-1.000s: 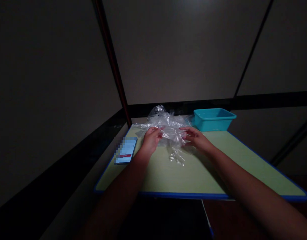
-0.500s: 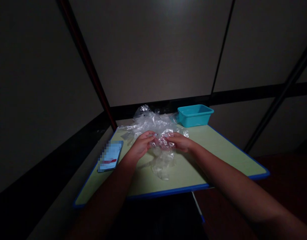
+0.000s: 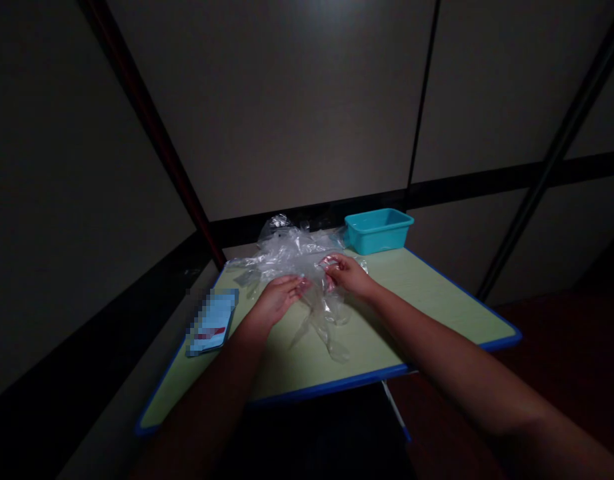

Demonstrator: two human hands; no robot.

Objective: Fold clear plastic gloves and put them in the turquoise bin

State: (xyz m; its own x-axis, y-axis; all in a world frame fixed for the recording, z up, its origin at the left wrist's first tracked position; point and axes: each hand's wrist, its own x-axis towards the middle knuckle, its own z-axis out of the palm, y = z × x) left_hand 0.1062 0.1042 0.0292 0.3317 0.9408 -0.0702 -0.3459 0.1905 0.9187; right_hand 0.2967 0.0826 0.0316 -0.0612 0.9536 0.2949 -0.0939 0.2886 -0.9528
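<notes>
Between my hands a clear plastic bag (image 3: 329, 310) hangs, its lower end trailing over the tabletop. My left hand (image 3: 281, 297) pinches the bag's left side, with some pinkish film at the fingertips. On the other side my right hand (image 3: 351, 273) is closed on the upper right part, where pinkish patches show through the plastic. Just behind them lies a crumpled heap of clear plastic bags (image 3: 281, 250); where the held bag ends and the heap begins is hard to make out.
A turquoise plastic basket (image 3: 381, 239) stands at the table's back right corner. A phone (image 3: 214, 323) lies by the left edge. The pale green table (image 3: 437, 300) has a blue rim, and wall panels (image 3: 307, 120) rise directly behind it.
My right hand has risen slightly and my left hand has dropped a little, so the bag sits slanted between them. The whole view has shifted, moving the table slightly left.
</notes>
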